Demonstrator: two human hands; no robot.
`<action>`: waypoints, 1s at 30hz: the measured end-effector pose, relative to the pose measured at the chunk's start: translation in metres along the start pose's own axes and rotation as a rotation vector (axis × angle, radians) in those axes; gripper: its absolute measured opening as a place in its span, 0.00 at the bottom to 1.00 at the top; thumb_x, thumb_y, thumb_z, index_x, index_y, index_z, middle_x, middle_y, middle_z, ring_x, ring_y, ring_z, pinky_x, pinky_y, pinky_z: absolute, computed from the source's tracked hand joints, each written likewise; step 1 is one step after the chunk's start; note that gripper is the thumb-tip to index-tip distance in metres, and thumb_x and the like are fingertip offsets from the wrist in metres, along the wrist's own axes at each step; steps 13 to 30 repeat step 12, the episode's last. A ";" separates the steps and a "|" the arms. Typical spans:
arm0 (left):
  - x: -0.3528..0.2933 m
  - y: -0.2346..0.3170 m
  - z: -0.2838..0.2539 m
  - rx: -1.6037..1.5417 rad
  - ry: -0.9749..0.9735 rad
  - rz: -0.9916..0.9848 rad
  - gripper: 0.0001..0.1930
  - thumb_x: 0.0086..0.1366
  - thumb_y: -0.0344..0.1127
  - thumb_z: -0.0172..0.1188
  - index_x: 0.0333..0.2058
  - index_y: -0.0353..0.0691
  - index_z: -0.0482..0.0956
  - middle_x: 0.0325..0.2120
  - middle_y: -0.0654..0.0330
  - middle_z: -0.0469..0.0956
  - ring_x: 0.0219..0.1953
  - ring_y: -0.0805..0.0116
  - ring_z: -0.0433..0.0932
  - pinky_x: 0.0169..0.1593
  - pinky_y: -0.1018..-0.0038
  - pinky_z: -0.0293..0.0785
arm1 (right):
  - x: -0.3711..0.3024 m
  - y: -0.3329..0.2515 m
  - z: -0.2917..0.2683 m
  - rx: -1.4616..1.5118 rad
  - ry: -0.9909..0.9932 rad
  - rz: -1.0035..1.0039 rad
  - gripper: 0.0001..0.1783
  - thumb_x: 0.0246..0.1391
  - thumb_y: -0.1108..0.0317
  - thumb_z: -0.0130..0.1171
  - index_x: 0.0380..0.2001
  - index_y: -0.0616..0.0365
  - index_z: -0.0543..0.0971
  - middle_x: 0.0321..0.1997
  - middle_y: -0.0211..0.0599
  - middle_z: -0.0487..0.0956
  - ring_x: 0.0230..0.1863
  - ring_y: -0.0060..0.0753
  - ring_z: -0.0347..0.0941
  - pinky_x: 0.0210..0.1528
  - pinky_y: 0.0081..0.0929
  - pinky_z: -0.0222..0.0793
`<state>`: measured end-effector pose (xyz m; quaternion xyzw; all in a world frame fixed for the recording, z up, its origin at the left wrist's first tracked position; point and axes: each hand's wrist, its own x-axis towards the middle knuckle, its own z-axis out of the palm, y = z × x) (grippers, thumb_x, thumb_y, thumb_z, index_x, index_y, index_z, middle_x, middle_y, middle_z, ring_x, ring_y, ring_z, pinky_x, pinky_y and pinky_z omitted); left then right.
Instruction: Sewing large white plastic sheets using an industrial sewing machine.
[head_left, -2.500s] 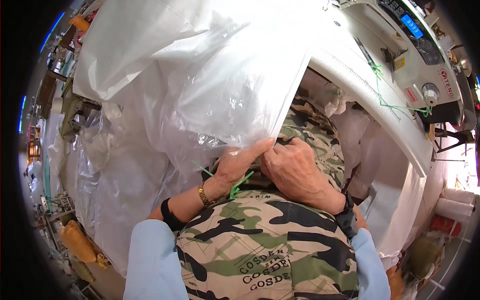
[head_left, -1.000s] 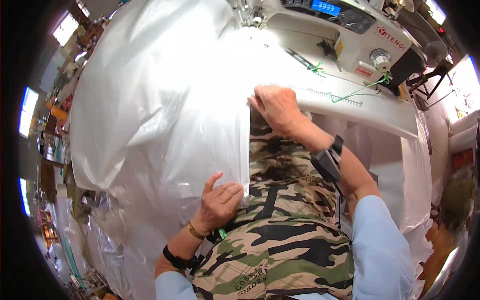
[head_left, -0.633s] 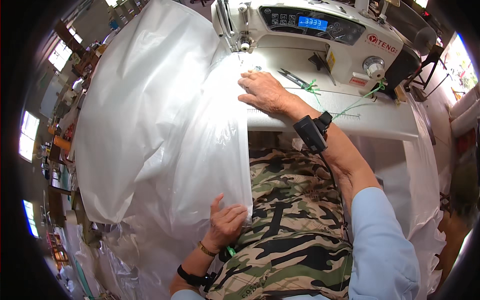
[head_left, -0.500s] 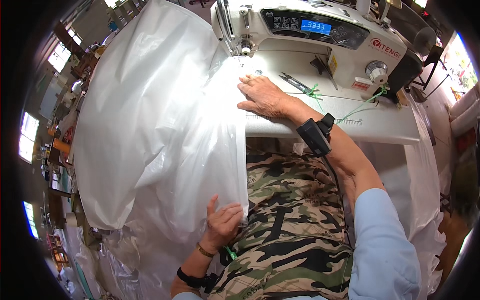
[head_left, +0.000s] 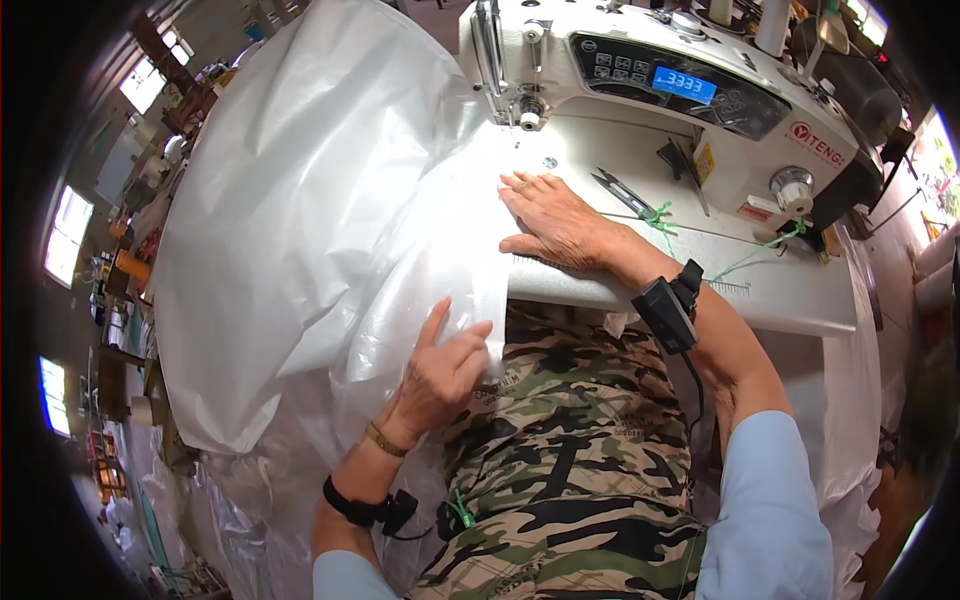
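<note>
A large sheet of translucent white plastic (head_left: 290,210) is draped across the left side, its straight right edge running from the sewing machine (head_left: 680,90) down toward my lap. My right hand (head_left: 560,222) lies flat, fingers stretched out, over that edge and the white machine table (head_left: 600,282), just short of the needle area. Closer to my body, my left hand (head_left: 440,378) pinches the sheet near its edge, with one finger raised; the thumb is hidden. The presser foot (head_left: 516,140) sits in the bright lamp glare, so the stitching point is washed out.
Thread snips (head_left: 625,195) with a green cord lie on the machine table, right of my right hand. A dark tool (head_left: 685,165) rests beside the machine's pillar. More crumpled plastic (head_left: 255,510) hangs below on the left. Cluttered shelves (head_left: 110,340) stand farther left.
My left hand has moved up along the sheet's edge, away from my lap toward the machine. My right hand stays flat by the edge. The whole view has shifted slightly.
</note>
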<state>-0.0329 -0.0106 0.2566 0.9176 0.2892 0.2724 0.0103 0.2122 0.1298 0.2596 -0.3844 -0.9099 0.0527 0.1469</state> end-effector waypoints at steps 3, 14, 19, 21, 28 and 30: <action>0.023 -0.015 0.006 0.033 0.039 0.023 0.04 0.57 0.24 0.56 0.24 0.38 0.71 0.30 0.57 0.80 0.43 0.62 0.83 0.66 0.44 0.59 | 0.001 -0.001 -0.001 -0.013 -0.023 0.008 0.45 0.61 0.39 0.48 0.63 0.74 0.61 0.70 0.64 0.57 0.74 0.57 0.49 0.73 0.45 0.44; 0.079 -0.064 0.011 0.124 -0.010 0.059 0.04 0.59 0.24 0.53 0.26 0.36 0.70 0.37 0.53 0.80 0.39 0.58 0.80 0.68 0.45 0.56 | 0.004 0.006 -0.001 0.051 -0.015 -0.015 0.44 0.62 0.44 0.50 0.66 0.73 0.58 0.72 0.61 0.56 0.75 0.54 0.48 0.73 0.42 0.43; 0.079 -0.064 0.011 0.124 -0.010 0.059 0.04 0.59 0.24 0.53 0.26 0.36 0.70 0.37 0.53 0.80 0.39 0.58 0.80 0.68 0.45 0.56 | 0.004 0.006 -0.001 0.051 -0.015 -0.015 0.44 0.62 0.44 0.50 0.66 0.73 0.58 0.72 0.61 0.56 0.75 0.54 0.48 0.73 0.42 0.43; 0.079 -0.064 0.011 0.124 -0.010 0.059 0.04 0.59 0.24 0.53 0.26 0.36 0.70 0.37 0.53 0.80 0.39 0.58 0.80 0.68 0.45 0.56 | 0.004 0.006 -0.001 0.051 -0.015 -0.015 0.44 0.62 0.44 0.50 0.66 0.73 0.58 0.72 0.61 0.56 0.75 0.54 0.48 0.73 0.42 0.43; 0.079 -0.064 0.011 0.124 -0.010 0.059 0.04 0.59 0.24 0.53 0.26 0.36 0.70 0.37 0.53 0.80 0.39 0.58 0.80 0.68 0.45 0.56 | 0.004 0.006 -0.001 0.051 -0.015 -0.015 0.44 0.62 0.44 0.50 0.66 0.73 0.58 0.72 0.61 0.56 0.75 0.54 0.48 0.73 0.42 0.43; 0.079 -0.064 0.011 0.124 -0.010 0.059 0.04 0.59 0.24 0.53 0.26 0.36 0.70 0.37 0.53 0.80 0.39 0.58 0.80 0.68 0.45 0.56 | 0.004 0.006 -0.001 0.051 -0.015 -0.015 0.44 0.62 0.44 0.50 0.66 0.73 0.58 0.72 0.61 0.56 0.75 0.54 0.48 0.73 0.42 0.43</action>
